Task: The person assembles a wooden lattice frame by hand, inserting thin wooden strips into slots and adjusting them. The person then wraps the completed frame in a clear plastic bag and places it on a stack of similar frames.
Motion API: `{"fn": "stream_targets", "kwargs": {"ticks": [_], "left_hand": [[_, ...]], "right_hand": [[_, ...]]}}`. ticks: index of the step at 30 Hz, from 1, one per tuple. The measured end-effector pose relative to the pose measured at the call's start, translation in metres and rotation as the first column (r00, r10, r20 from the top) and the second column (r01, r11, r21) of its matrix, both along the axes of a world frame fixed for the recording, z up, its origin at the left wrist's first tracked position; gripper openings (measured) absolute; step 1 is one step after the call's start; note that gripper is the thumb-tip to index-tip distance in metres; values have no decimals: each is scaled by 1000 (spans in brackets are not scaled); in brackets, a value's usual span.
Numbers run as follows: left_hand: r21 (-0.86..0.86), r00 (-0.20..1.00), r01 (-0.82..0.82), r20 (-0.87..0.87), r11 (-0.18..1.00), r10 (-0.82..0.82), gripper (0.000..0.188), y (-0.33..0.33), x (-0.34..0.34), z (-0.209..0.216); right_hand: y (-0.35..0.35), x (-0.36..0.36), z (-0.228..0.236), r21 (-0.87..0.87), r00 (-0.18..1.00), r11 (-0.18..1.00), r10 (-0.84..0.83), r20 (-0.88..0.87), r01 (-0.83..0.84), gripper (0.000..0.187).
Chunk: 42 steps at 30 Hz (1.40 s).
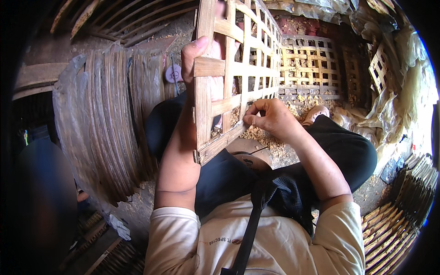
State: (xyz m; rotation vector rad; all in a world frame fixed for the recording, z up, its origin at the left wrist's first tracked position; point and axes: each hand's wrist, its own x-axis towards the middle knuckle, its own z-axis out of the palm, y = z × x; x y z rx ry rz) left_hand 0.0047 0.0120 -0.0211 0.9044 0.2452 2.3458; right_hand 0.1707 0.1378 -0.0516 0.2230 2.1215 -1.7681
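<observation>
A woven bamboo lattice panel point(220, 107) with a flat wooden frame stands upright before me, tilted so that its face turns to the right. My left hand point(195, 57) grips the panel's left edge near the top, its thumb on the near side and its other fingers behind the slats. At the panel's lower edge, my right hand point(270, 117) pinches with thumb and forefinger close to the bottom rail. Whether a thin strip or crumb sits in that pinch is too small to tell.
A second lattice panel point(309, 64) lies beyond, among crumbly tan bits point(270, 137). Stacked slatted panels point(105, 119) in plastic stand at left, with a round purple object point(173, 73). Plastic sheeting point(408, 91) hangs at right above more slatted racks point(389, 229). A white glove point(120, 227) lies lower left.
</observation>
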Motion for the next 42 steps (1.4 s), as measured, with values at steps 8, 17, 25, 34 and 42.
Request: {"fn": "stream_targets", "kwargs": {"ticks": [8,17,25,34,42], "left_hand": [[-348,962,-273,-99,897,254,89,14,25,27],[-490,937,-325,-47,809,347,85,3,20,33],[-520,935,-344,-108,782,339,90,7,11,24],[-460,943,-324,-94,827,318,80,26,14,3],[-431,884,-467,-218,772,413,65,26,11,-16]], "right_hand": [[2,0,-8,439,988,897,24,-156,48,14],[0,6,7,243,983,961,-101,-151,136,21],[-6,6,24,278,998,959,-43,-39,52,15],[-7,10,22,573,933,802,55,-356,172,11],[-34,12,52,358,897,925,50,-440,124,2]]}}
